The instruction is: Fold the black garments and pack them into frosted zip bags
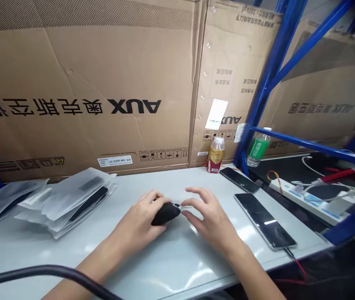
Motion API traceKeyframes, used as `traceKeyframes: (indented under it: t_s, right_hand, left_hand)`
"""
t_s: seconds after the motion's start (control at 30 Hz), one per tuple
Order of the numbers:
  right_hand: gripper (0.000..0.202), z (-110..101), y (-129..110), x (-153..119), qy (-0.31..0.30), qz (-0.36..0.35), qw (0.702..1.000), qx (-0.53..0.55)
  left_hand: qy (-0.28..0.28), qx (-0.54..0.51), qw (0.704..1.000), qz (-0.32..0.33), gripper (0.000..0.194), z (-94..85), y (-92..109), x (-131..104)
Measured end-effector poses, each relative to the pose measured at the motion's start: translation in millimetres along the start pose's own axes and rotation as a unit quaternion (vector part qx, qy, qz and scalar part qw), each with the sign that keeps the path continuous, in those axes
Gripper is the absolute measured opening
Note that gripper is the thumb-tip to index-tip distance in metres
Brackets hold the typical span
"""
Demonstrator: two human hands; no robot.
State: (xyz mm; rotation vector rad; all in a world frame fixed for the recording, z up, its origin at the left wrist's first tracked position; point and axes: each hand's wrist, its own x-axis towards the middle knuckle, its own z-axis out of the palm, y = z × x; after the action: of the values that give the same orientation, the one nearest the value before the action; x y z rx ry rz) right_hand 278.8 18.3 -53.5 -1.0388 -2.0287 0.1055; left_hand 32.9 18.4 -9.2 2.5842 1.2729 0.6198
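- Gripping a small black object (pixel 166 214) above the middle of the bench (pixel 161 266): left hand (pixel 143 213), fingers wrapped about its left end.
- Reaching to the object's right end: right hand (pixel 210 214), fingers curled and parted; whether they touch it cannot be told.
- Lying at left: a pile of translucent sleeves (pixel 68 200).
- Standing behind: a red-and-yellow bottle (pixel 216 155), near a cardboard box (pixel 83 66).
- Lying at right: a near phone (pixel 263 220), cable attached, and a far phone (pixel 240 180).
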Motion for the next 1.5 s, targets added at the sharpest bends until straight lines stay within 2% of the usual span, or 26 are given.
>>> traceKeyframes:
  t_s: [0.1,0.27,0.57,0.73,0.87,0.97,1.07,1.27,1.4,1.5]
  right_hand:
    - [0.011,-5.6,-0.2,6.0,-0.008,-0.087,0.994,-0.062]
    - [0.018,-4.8,-3.8,11.4,-0.018,-0.136,0.987,-0.082]
    - [0.022,-1.4,-9.1,-1.1,0.018,-0.134,0.988,-0.077]
    - [0.030,2.8,-9.5,-4.7,0.026,-0.170,0.980,-0.095]
    - [0.032,7.2,-10.5,-6.5,0.029,-0.191,0.976,-0.101]
    - [0.028,8.7,-12.5,-5.1,0.021,-0.180,0.978,-0.101]
    - [0.019,7.0,-15.3,-1.1,-0.005,-0.153,0.983,-0.099]
    - [0.016,-0.2,-18.5,-3.0,-0.049,-0.092,0.989,-0.109]
    - [0.017,-7.3,-8.1,-7.1,-0.059,-0.050,0.991,-0.112]
    - [0.017,-13.6,2.7,-9.6,-0.072,-0.030,0.992,-0.101]
  left_hand:
    - [-0.017,-0.042,0.999,0.011,0.055,-4.8,-2.1,-0.2]
    - [-0.017,-0.062,0.998,0.008,0.057,-8.4,-3.1,-1.6]
    - [-0.064,-0.066,0.996,0.016,0.046,-18.9,1.9,-1.2]
    - [-0.107,-0.083,0.990,0.025,0.058,-32.0,10.2,-2.8]
    - [-0.107,-0.107,0.988,0.014,0.034,-32.2,17.3,-2.8]
    - [-0.102,-0.107,0.988,0.035,0.033,-24.8,15.7,-1.7]
    - [-0.106,-0.079,0.990,0.052,0.037,-17.5,10.9,-0.4]
    - [-0.093,-0.011,0.993,0.065,0.050,-12.2,8.8,-1.5]
    - [-0.066,0.023,0.996,0.047,0.052,-9.6,5.0,-4.2]
    - [-0.079,0.040,0.995,0.046,0.068,-3.5,-0.5,-4.5]
